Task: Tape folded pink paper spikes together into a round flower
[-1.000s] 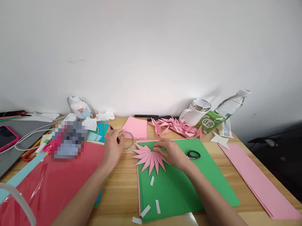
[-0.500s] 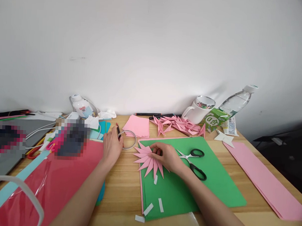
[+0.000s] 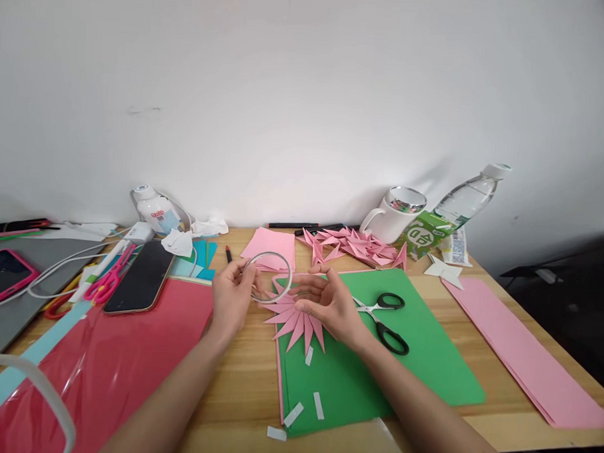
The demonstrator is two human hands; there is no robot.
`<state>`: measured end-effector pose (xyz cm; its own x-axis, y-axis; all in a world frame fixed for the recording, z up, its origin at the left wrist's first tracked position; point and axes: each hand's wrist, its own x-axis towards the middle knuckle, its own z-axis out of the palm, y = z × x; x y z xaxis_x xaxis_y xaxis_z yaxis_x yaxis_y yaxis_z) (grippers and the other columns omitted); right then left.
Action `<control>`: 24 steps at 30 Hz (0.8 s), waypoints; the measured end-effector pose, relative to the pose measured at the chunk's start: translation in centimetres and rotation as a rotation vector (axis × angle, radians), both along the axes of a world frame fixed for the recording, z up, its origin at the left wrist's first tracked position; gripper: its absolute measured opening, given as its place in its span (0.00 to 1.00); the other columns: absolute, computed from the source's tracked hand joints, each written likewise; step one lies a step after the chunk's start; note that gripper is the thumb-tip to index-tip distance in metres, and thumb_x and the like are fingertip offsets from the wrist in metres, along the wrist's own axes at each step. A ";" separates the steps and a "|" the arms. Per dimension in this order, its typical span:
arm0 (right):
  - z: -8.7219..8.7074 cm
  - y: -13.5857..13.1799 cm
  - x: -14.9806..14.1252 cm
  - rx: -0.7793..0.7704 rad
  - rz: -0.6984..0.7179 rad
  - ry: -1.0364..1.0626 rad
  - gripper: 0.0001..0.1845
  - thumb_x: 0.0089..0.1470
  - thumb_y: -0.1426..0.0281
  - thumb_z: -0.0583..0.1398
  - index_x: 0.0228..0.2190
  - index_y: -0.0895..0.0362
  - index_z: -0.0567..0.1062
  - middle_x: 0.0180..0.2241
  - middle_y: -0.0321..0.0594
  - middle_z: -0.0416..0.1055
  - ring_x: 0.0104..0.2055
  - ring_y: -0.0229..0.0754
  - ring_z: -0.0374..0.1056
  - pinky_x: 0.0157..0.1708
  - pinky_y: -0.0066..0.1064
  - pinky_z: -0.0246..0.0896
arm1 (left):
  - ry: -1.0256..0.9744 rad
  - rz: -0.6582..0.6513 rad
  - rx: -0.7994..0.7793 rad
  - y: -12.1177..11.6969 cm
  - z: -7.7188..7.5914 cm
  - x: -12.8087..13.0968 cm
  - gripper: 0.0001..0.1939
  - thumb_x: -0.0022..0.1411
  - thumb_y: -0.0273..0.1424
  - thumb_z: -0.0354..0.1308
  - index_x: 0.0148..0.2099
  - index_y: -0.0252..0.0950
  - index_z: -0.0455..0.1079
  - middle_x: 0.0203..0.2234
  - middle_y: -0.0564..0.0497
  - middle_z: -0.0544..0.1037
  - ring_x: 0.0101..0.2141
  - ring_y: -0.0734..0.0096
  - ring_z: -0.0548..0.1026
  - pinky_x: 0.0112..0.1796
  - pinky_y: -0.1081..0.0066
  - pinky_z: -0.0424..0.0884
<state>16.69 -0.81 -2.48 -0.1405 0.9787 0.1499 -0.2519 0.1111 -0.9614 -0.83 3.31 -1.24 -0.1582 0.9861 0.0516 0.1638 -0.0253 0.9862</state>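
My left hand (image 3: 230, 294) pinches a thin whitish ring, which looks like a nearly used-up roll of tape (image 3: 290, 278), and holds it up above the table. My right hand (image 3: 332, 304) is beside the ring with its fingers apart and nothing gripped. Under that hand lies a fan of folded pink paper points (image 3: 300, 328), partly hidden, on the left part of a green paper sheet (image 3: 400, 384). Black-handled scissors (image 3: 385, 320) rest open on the sheet. Small white strips (image 3: 319, 405) lie toward its lower left.
Behind are pink paper squares (image 3: 271, 245), a pile of pink folded points (image 3: 356, 247), a white mug (image 3: 392, 217) and a leaning water bottle (image 3: 471, 194). Pink strips (image 3: 521, 349) lie right. A phone (image 3: 142, 277), red sheets (image 3: 126, 366) and cables are left.
My left hand has taken up the roll of tape from the table and brought it right, toward the pink fan. My right hand has let go of the fan and spread its fingers.
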 end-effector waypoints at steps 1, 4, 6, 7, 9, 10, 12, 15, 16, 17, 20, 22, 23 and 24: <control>0.0 -0.1 -0.3 -0.025 0.010 0.049 0.26 0.42 0.65 0.70 0.36 0.50 0.60 0.40 0.38 0.75 0.39 0.41 0.73 0.43 0.39 0.69 | -0.013 -0.029 -0.016 -0.4 0.0 0.4 0.12 0.55 0.39 0.55 0.32 0.34 0.68 0.16 0.55 0.70 0.14 0.74 0.68 0.14 0.74 0.66; 0.0 -0.1 -0.6 -0.085 -0.043 0.121 0.25 0.40 0.65 0.70 0.32 0.51 0.60 0.30 0.32 0.76 0.34 0.39 0.73 0.39 0.36 0.69 | 0.017 -0.135 -0.012 -1.2 -0.1 1.0 0.14 0.57 0.40 0.54 0.39 0.34 0.69 0.26 0.49 0.77 0.22 0.68 0.75 0.21 0.69 0.74; 0.0 0.1 -0.4 -0.101 -0.108 0.135 0.23 0.40 0.65 0.70 0.32 0.52 0.62 0.27 0.31 0.75 0.30 0.37 0.72 0.34 0.32 0.69 | 0.187 -0.121 0.173 -1.5 0.0 1.0 0.17 0.58 0.39 0.55 0.47 0.35 0.68 0.42 0.41 0.76 0.39 0.61 0.78 0.36 0.63 0.76; 0.0 0.3 -0.1 -0.102 -0.137 0.137 0.22 0.40 0.65 0.70 0.33 0.52 0.64 0.27 0.31 0.75 0.29 0.37 0.71 0.32 0.30 0.68 | 0.303 -0.125 0.308 -1.6 0.1 0.9 0.19 0.59 0.38 0.56 0.50 0.35 0.67 0.49 0.39 0.73 0.47 0.58 0.74 0.45 0.59 0.73; 0.0 0.4 0.3 -0.096 -0.171 0.125 0.20 0.41 0.64 0.69 0.34 0.53 0.67 0.30 0.34 0.76 0.29 0.37 0.71 0.29 0.28 0.67 | 0.510 -0.231 0.550 -1.8 0.2 0.8 0.21 0.60 0.38 0.56 0.54 0.36 0.65 0.55 0.39 0.69 0.55 0.57 0.67 0.57 0.52 0.58; 0.0 0.5 0.5 -0.091 -0.175 0.114 0.19 0.42 0.64 0.69 0.34 0.54 0.68 0.31 0.36 0.76 0.30 0.37 0.71 0.29 0.28 0.67 | 0.577 -0.332 0.618 -2.0 0.2 0.8 0.22 0.61 0.38 0.56 0.55 0.37 0.64 0.52 0.40 0.71 0.54 0.57 0.68 0.59 0.49 0.52; 0.1 0.4 0.6 -0.078 -0.159 0.097 0.19 0.42 0.62 0.69 0.34 0.54 0.70 0.33 0.38 0.76 0.33 0.39 0.72 0.32 0.31 0.69 | 0.626 -0.521 0.618 -2.3 0.2 0.8 0.24 0.63 0.39 0.53 0.60 0.38 0.59 0.48 0.43 0.76 0.47 0.61 0.74 0.59 0.49 0.53; 0.2 0.3 0.4 -0.050 -0.126 0.090 0.19 0.42 0.61 0.68 0.36 0.54 0.72 0.34 0.40 0.77 0.36 0.41 0.73 0.38 0.34 0.70 | 0.573 -0.654 0.485 -2.8 0.1 0.9 0.27 0.66 0.36 0.48 0.65 0.40 0.50 0.47 0.44 0.76 0.39 0.66 0.77 0.48 0.60 0.69; 0.2 0.2 0.3 -0.045 -0.130 0.080 0.19 0.43 0.61 0.68 0.37 0.54 0.72 0.35 0.40 0.77 0.37 0.41 0.73 0.39 0.35 0.70 | 0.546 -0.658 0.453 -2.9 0.1 1.0 0.27 0.67 0.35 0.47 0.66 0.40 0.48 0.45 0.44 0.77 0.37 0.67 0.77 0.43 0.64 0.71; 0.2 0.2 0.2 -0.045 -0.148 0.063 0.19 0.43 0.62 0.68 0.37 0.54 0.73 0.35 0.40 0.77 0.37 0.42 0.73 0.40 0.36 0.70 | 0.524 -0.647 0.431 -2.9 0.1 1.0 0.28 0.67 0.34 0.47 0.66 0.40 0.47 0.41 0.46 0.78 0.35 0.67 0.77 0.40 0.67 0.71; 0.0 0.0 0.0 -0.039 -0.243 -0.017 0.16 0.44 0.62 0.67 0.37 0.54 0.76 0.35 0.40 0.78 0.35 0.42 0.73 0.36 0.36 0.71 | 0.494 -0.594 0.397 -2.9 0.1 0.9 0.29 0.65 0.33 0.49 0.66 0.41 0.48 0.30 0.52 0.80 0.30 0.68 0.76 0.38 0.69 0.70; -0.2 -0.1 -0.1 0.008 -0.289 -0.075 0.13 0.47 0.63 0.66 0.36 0.54 0.77 0.34 0.39 0.77 0.32 0.39 0.71 0.33 0.34 0.70 | 0.488 -0.590 0.371 -2.9 0.1 0.8 0.29 0.65 0.33 0.51 0.66 0.41 0.48 0.30 0.52 0.80 0.32 0.68 0.77 0.39 0.69 0.70; -0.3 -0.2 -0.1 0.045 -0.305 -0.098 0.11 0.48 0.64 0.65 0.36 0.53 0.78 0.36 0.39 0.76 0.33 0.39 0.70 0.32 0.32 0.69 | 0.486 -0.596 0.356 -2.8 0.1 0.8 0.29 0.65 0.33 0.51 0.66 0.41 0.49 0.31 0.52 0.80 0.33 0.68 0.77 0.40 0.69 0.70; -0.3 -0.2 -0.1 0.081 -0.317 -0.116 0.10 0.49 0.65 0.65 0.36 0.53 0.78 0.37 0.40 0.75 0.36 0.40 0.70 0.31 0.31 0.69 | 0.487 -0.603 0.342 -2.8 0.1 0.8 0.29 0.65 0.33 0.50 0.66 0.40 0.49 0.31 0.52 0.80 0.35 0.68 0.78 0.40 0.69 0.70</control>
<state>16.57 -1.03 -2.80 0.1476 0.9619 0.2301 -0.0822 0.2438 -0.9663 -0.06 0.50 -1.19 0.5073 0.8120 0.2885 0.4311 -0.5290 0.7309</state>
